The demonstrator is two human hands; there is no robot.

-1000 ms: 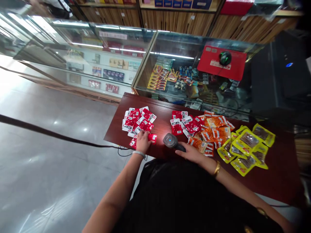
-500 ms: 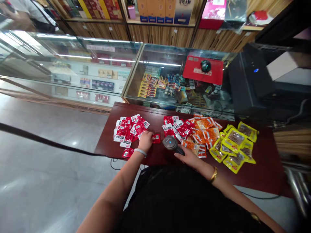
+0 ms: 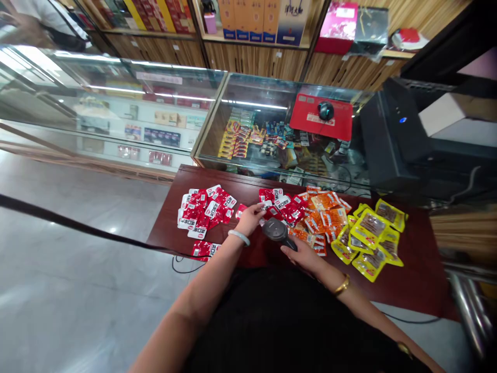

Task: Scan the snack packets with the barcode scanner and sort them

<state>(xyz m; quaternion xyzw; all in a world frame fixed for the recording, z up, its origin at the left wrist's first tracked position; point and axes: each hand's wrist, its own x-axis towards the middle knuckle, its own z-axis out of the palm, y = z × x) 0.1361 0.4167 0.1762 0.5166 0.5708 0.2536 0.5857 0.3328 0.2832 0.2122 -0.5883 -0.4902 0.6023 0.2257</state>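
My right hand (image 3: pixel 305 255) is wrapped round the handle of a dark barcode scanner (image 3: pixel 275 229), its head tilted toward the left over the table. Just left of it, my left hand (image 3: pixel 250 220) stretches its fingers, slightly apart, to the edge of the middle pile of red-and-white snack packets (image 3: pixel 291 208). One red packet (image 3: pixel 239 211) lies beside that hand, partly hidden by it. Further left is a spread heap of similar packets (image 3: pixel 207 210), with a packet (image 3: pixel 204 249) apart near the front edge. Orange packets (image 3: pixel 326 207) lie beyond the scanner.
Yellow snack bags (image 3: pixel 373 228) lie at the right of the brown table (image 3: pixel 248 181). Behind stands a glass display counter (image 3: pixel 217 109) with a red mouse pad (image 3: pixel 303 116) on it. Dark equipment (image 3: pixel 388 140) is at the right. A person (image 3: pixel 50 26) is at the far left.
My left hand has let go of the red packet it was pinching and moved right to the middle pile. The scanner's light no longer shows. The view has shifted slightly.
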